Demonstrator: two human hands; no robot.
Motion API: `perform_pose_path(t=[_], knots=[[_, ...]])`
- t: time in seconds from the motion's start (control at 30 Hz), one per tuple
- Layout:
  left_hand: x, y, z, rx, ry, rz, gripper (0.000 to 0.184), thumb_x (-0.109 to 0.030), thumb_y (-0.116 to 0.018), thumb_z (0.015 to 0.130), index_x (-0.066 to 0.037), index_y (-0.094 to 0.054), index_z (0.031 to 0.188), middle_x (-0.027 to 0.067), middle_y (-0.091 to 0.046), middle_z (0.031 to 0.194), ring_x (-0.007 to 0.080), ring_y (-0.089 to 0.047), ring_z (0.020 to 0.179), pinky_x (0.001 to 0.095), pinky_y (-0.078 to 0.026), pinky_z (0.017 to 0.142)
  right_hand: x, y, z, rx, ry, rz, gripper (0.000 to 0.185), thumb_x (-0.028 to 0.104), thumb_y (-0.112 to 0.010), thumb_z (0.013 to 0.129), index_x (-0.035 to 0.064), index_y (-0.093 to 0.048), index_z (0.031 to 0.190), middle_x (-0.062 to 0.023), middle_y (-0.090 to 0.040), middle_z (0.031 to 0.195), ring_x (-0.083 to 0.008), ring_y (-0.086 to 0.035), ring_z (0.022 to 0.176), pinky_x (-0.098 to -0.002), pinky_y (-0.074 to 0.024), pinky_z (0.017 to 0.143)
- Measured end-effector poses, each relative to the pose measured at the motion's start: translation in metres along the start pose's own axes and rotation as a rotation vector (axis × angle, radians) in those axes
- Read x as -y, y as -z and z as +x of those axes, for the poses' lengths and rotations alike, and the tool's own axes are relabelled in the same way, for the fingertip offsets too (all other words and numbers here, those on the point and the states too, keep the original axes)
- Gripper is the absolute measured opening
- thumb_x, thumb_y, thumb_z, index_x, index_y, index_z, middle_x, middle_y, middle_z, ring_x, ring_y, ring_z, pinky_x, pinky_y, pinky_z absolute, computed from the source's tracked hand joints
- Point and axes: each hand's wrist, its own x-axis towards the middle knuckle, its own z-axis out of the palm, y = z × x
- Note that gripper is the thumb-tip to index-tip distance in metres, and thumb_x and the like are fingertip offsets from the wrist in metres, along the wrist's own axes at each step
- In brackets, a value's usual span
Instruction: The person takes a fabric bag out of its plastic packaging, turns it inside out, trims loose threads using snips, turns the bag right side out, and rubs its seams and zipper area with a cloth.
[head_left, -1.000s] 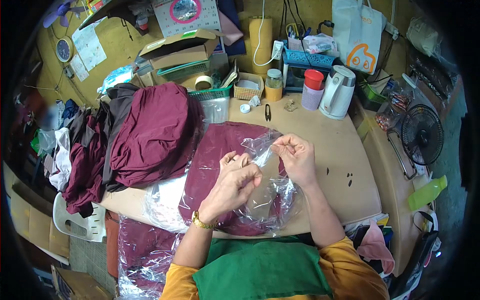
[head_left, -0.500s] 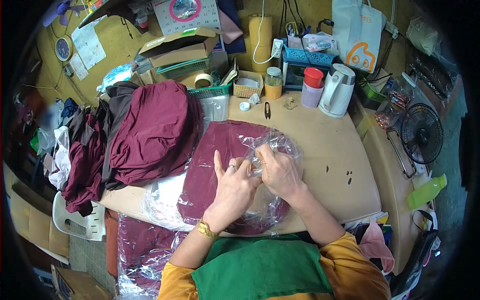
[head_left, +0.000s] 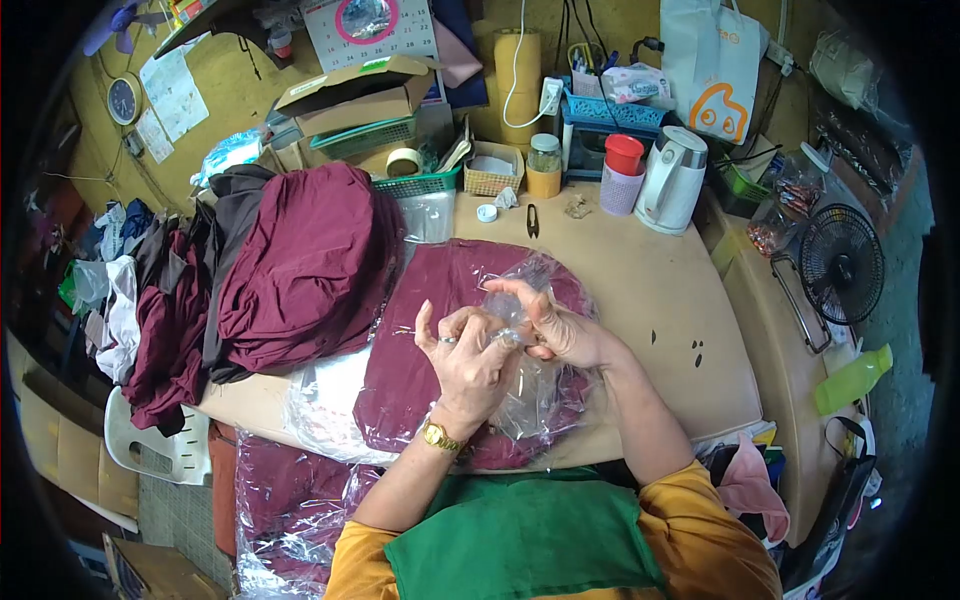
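A clear plastic bag (head_left: 530, 400) with folded maroon cloth (head_left: 415, 350) in it lies on the table in front of me. Gathered plastic rises between my hands above the bag's right part. My left hand (head_left: 472, 365) pinches this bunched plastic, its little finger raised. Close against it, my right hand (head_left: 565, 335) has its other fingers curled at the plastic while one finger stretches out to the left. Whether a band or tie sits at the bunch is too small to make out.
A heap of maroon and dark cloth (head_left: 300, 265) stands on the left. Thread snips (head_left: 532, 220) and a white round lid (head_left: 487, 213) lie behind the bag. An electric kettle (head_left: 673, 185) and a red-topped cup (head_left: 622, 175) stand at the back right; a black fan (head_left: 842, 262) is farther right.
My right hand has turned over from a knuckles-up grip, and one finger now points left across the gathered plastic. The left hand has shifted slightly and its wrist has rotated.
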Motion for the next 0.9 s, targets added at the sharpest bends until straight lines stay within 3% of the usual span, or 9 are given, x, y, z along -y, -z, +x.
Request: perform_pose_path(t=[0.13, 0.23, 0.33, 0.4, 0.47, 0.6, 0.67, 0.8, 0.9], knots=[[-0.006, 0.007, 0.005, 0.014, 0.143, -0.094, 0.014, -0.011, -0.075, 0.071, -0.013, -0.067, 0.082, 0.0069, -0.060, 0.105, 0.0281, -0.054, 0.112, 0.0557, -0.019, 0.112, 0.006, -0.010, -0.006, -0.212, 0.054, -0.117, 0.058, 0.045, -0.050, 0.101, 0.0041, -0.038, 0.141, -0.0030, -0.058, 0.077, -0.0087, -0.053, 0.067, -0.0244, -0.0443, 0.063], [-0.012, 0.017, -0.001, 0.080, 0.248, -0.204, 0.010, -0.012, -0.075, 0.075, -0.010, -0.066, 0.078, 0.0117, -0.058, 0.112, 0.0330, -0.050, 0.119, 0.0549, -0.023, 0.110, -0.005, -0.005, -0.010, -0.554, 0.221, 0.073, 0.032, -0.007, -0.063, 0.089, -0.0058, -0.050, 0.118, -0.0142, -0.070, 0.095, -0.0170, -0.069, 0.088, -0.0276, -0.0556, 0.079], [-0.005, 0.024, -0.008, 0.201, 0.316, -0.390, 0.011, -0.016, -0.073, 0.081, -0.007, -0.066, 0.078, 0.0143, -0.056, 0.117, 0.0325, -0.048, 0.121, 0.0504, -0.031, 0.104, -0.011, 0.001, -0.013, -0.733, 0.384, 0.239, 0.027, -0.005, -0.062, 0.090, -0.0061, -0.052, 0.116, -0.0148, -0.070, 0.094, -0.0190, -0.070, 0.087, -0.0272, -0.0551, 0.081], [0.001, 0.025, -0.012, 0.376, 0.586, -0.796, 0.013, -0.018, -0.071, 0.085, -0.006, -0.067, 0.081, 0.0143, -0.055, 0.121, 0.0315, -0.047, 0.119, 0.0494, -0.028, 0.105, -0.002, -0.013, -0.020, -0.767, 0.411, 0.319, 0.025, -0.005, -0.069, 0.084, -0.0041, -0.060, 0.107, -0.0140, -0.069, 0.093, -0.0183, -0.068, 0.085, -0.0278, -0.0541, 0.079], [0.006, 0.028, -0.012, 0.397, 0.570, -0.794, 0.017, -0.021, -0.069, 0.087, -0.005, -0.068, 0.080, 0.0145, -0.055, 0.122, 0.0298, -0.045, 0.115, 0.0441, -0.032, 0.100, 0.019, -0.032, -0.033, -0.656, 0.534, -0.590, 0.025, -0.002, -0.077, 0.073, -0.0007, -0.066, 0.095, -0.0119, -0.068, 0.090, -0.0188, -0.065, 0.083, -0.0292, -0.0528, 0.075], [-0.009, 0.060, 0.010, 0.295, 0.422, -0.511, 0.013, -0.016, -0.071, 0.085, -0.005, -0.065, 0.081, 0.0161, -0.054, 0.115, 0.0299, -0.045, 0.110, 0.0408, -0.036, 0.092, 0.004, -0.050, -0.028, -0.568, 0.602, -0.900, 0.027, -0.002, -0.080, 0.063, 0.0019, -0.068, 0.087, -0.0093, -0.062, 0.083, -0.0259, -0.061, 0.081, -0.0339, -0.0515, 0.070], [-0.023, 0.072, 0.022, 0.313, 0.308, -0.256, 0.010, -0.008, -0.071, 0.082, -0.003, -0.062, 0.081, 0.0173, -0.053, 0.110, 0.0299, -0.050, 0.100, 0.0378, -0.041, 0.083, -0.015, -0.049, -0.019, -0.541, 0.611, -0.889, 0.023, -0.001, -0.079, 0.065, 0.0011, -0.067, 0.084, -0.0096, -0.062, 0.083, -0.0273, -0.061, 0.081, -0.0359, -0.0514, 0.069], [-0.041, 0.057, 0.021, 0.193, 0.541, -0.654, 0.024, -0.008, -0.074, 0.083, -0.001, -0.062, 0.102, 0.0153, -0.053, 0.108, 0.0209, -0.057, 0.073, 0.0300, -0.048, 0.059, -0.024, -0.051, -0.009, -0.418, 0.522, -0.630, 0.023, 0.002, -0.073, 0.073, -0.0009, -0.069, 0.096, -0.0105, -0.062, 0.088, -0.0280, -0.061, 0.083, -0.0377, -0.0515, 0.074], [-0.036, 0.031, 0.007, 0.078, 0.570, -0.722, 0.035, -0.010, -0.075, 0.082, -0.001, -0.061, 0.114, 0.0131, -0.055, 0.102, 0.0182, -0.056, 0.071, 0.0295, -0.048, 0.059, -0.041, -0.047, -0.003, -0.373, 0.449, -0.199, 0.025, 0.004, -0.071, 0.081, 0.0001, -0.070, 0.106, -0.0100, -0.066, 0.097, -0.0209, -0.064, 0.090, -0.0341, -0.0516, 0.075]])
